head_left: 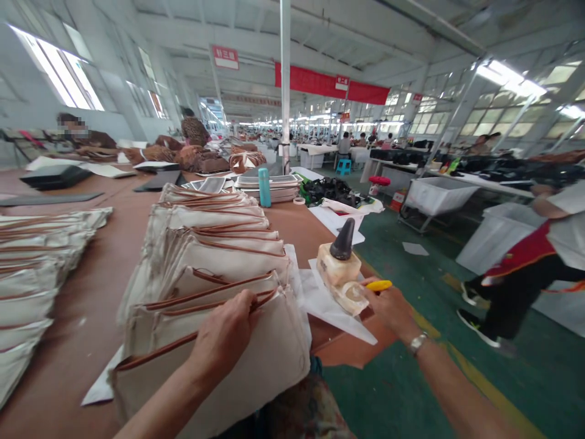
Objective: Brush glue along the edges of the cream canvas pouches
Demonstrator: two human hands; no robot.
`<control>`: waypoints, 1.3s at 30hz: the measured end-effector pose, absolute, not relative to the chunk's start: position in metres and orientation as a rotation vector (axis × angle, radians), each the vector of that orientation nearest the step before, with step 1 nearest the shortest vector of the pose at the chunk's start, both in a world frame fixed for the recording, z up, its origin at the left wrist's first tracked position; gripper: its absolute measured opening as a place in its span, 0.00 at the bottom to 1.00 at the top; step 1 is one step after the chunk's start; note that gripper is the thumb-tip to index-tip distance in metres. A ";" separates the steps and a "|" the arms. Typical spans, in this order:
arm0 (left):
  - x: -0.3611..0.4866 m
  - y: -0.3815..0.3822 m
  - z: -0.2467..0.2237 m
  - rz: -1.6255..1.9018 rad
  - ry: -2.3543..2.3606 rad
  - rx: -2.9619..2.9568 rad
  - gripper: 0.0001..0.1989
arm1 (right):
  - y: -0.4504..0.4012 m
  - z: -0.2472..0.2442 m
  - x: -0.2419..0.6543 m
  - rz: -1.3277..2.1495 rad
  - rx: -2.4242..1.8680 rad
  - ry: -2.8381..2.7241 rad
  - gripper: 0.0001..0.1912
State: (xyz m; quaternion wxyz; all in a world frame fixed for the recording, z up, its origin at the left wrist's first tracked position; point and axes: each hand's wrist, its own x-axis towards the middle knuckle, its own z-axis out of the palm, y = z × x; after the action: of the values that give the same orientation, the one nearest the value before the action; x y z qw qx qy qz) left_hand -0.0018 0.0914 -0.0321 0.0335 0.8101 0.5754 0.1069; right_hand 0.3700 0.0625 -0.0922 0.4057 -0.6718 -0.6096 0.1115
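My left hand (229,326) is closed on the brown-trimmed top edge of the nearest beige fabric bag piece (265,360), at the front of a row of similar pieces. In my right hand (390,311) is a yellow-handled tool (379,285); its working end is hidden. That hand is beside a small round cup (354,292) joined to a stained, pale glue bottle (338,265) with a black cone cap (343,239). Under the bottle lies a white sheet (320,299) at the table's right edge.
More beige pieces (31,274) lie left on the brown table (98,299). A turquoise bottle (264,187) stands behind the row, near a tape roll (298,200) and black straps (338,192). A person (525,256) is on the green floor at right, by white bins (439,194).
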 end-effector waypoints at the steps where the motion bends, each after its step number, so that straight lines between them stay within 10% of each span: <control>1: -0.002 0.091 -0.034 0.343 1.758 2.419 0.09 | 0.059 -0.091 0.371 0.271 -1.686 -1.556 0.18; 23: 0.002 0.028 -0.025 0.721 1.323 2.176 0.09 | -0.013 -0.077 0.373 0.198 -1.726 -1.161 0.24; 39: 0.008 -0.011 -0.005 0.617 1.057 1.994 0.10 | -0.035 -0.019 0.244 1.040 -1.015 -0.896 0.17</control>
State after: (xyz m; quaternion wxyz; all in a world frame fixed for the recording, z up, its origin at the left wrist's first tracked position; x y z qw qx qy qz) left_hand 0.0083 -0.0110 -0.0050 0.3906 0.7846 0.4159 0.2427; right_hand 0.2439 -0.0352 -0.0190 0.6572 -0.4482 -0.3954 0.4592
